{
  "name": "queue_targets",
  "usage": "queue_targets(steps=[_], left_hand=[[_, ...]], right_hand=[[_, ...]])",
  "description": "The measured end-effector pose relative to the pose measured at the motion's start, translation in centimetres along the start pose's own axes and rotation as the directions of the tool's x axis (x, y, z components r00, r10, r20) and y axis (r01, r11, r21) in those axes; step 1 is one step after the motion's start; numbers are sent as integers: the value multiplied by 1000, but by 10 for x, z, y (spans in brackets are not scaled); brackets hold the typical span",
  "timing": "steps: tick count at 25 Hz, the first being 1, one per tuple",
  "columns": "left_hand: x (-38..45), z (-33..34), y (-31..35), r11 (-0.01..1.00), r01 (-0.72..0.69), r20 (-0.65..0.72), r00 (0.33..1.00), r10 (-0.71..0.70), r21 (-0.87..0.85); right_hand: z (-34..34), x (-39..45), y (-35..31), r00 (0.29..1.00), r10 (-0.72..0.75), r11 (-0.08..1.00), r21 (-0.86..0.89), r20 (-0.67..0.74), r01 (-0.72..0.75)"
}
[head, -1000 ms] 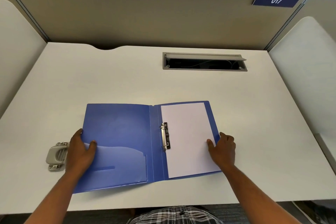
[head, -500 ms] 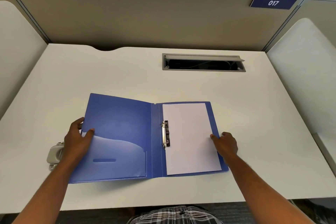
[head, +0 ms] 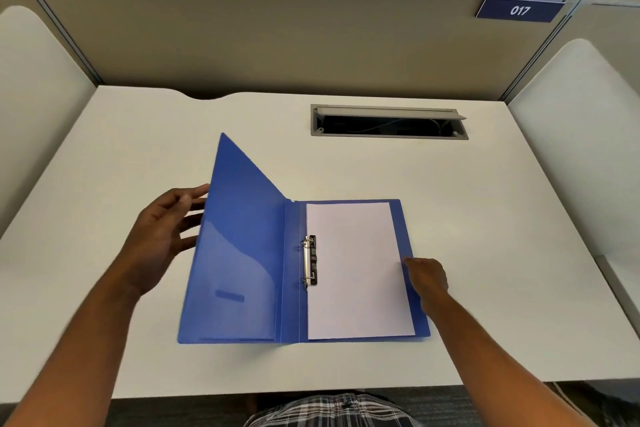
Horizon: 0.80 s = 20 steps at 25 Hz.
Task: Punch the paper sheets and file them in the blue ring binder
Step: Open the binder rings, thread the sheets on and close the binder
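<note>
The blue ring binder (head: 292, 305) lies on the white desk, its left cover (head: 239, 246) raised and tilted toward the right half. White paper sheets (head: 356, 270) sit on the right half, threaded on the metal ring clip (head: 309, 262). My left hand (head: 159, 239) is behind the raised cover with straight fingers against its outer face. My right hand (head: 427, 279) rests on the right edge of the binder, fingertips touching the paper's edge. The hole punch is hidden behind my left arm.
A grey cable tray slot (head: 388, 123) is set into the desk (head: 485, 218) behind the binder. Beige partition walls (head: 259, 38) enclose the desk at the back and sides, with a blue "017" sign (head: 519, 10).
My left hand has lifted the binder's left cover from flat on the desk to steeply raised, swinging it rightward. The right hand stayed at the binder's right edge.
</note>
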<state>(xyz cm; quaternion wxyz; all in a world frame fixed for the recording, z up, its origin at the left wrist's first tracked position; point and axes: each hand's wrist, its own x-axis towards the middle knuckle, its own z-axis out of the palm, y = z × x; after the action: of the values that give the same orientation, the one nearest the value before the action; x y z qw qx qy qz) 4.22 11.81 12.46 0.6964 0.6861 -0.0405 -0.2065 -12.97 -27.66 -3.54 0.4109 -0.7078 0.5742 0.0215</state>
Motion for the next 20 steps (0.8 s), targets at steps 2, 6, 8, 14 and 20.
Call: queue_targets(steps=[2,6,8,14,20], left_hand=[[2,20,-7,1000,-24,81,996,23,4],[6,65,-44,1000,-12,202,979,13,-6],[11,81,-73,998,-2,251,968,-14,62],[22,102,-141,903,-87,228,973,-12,420],[29,118,-169,745,-171,176,982,72,645]], right_hand=[[0,-2,1,1000,26,998,63,14,-27],[2,-7,4,998,48,983,175,49,-56],[1,-11,1,995,64,980,183,79,-78],[-5,-5,3,984,112,966,215,138,-141],[-20,-3,6,955,145,895,377,260,-238]])
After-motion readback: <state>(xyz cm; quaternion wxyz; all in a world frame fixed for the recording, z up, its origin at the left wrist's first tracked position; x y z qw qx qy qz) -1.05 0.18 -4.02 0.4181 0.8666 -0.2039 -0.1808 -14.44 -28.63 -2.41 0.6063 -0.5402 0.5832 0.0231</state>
